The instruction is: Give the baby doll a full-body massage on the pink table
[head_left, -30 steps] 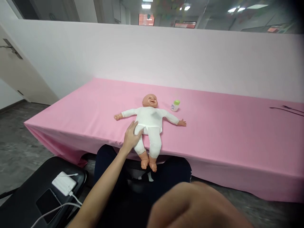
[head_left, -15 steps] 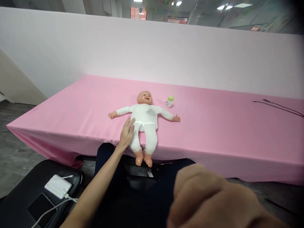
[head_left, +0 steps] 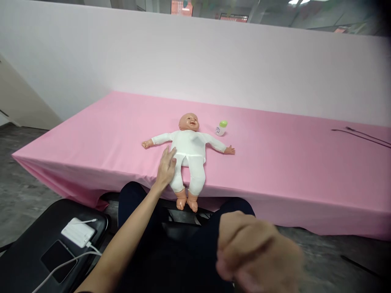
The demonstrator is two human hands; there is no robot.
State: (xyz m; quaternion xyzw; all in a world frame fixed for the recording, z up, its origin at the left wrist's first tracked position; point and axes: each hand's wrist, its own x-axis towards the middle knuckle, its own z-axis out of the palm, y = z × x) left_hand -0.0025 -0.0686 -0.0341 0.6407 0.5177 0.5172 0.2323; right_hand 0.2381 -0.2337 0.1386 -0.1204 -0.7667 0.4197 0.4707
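Observation:
A baby doll (head_left: pixel 189 150) in white clothes lies face up on the pink table (head_left: pixel 275 171), arms spread, with its feet hanging over the near edge. My left hand (head_left: pixel 166 167) rests flat with fingers stretched out against the doll's hip and leg on its left side. My right hand (head_left: pixel 253 252) is close to the camera, low in the view and blurred, curled into a fist with nothing visible in it. A small white bottle with a green cap (head_left: pixel 221 127) lies on the table just right of the doll's head.
A pale partition wall (head_left: pixel 195 61) backs the table. A black chair (head_left: pixel 39 252) at the lower left carries a white power bank (head_left: pixel 77 232), a cable and a dark phone. Thin dark cables (head_left: pixel 360 135) lie at the table's far right. My dark-trousered legs are under the table's edge.
The view has shifted slightly. My left hand stays against the doll's hip. My right fist has moved a little left and lower in the view.

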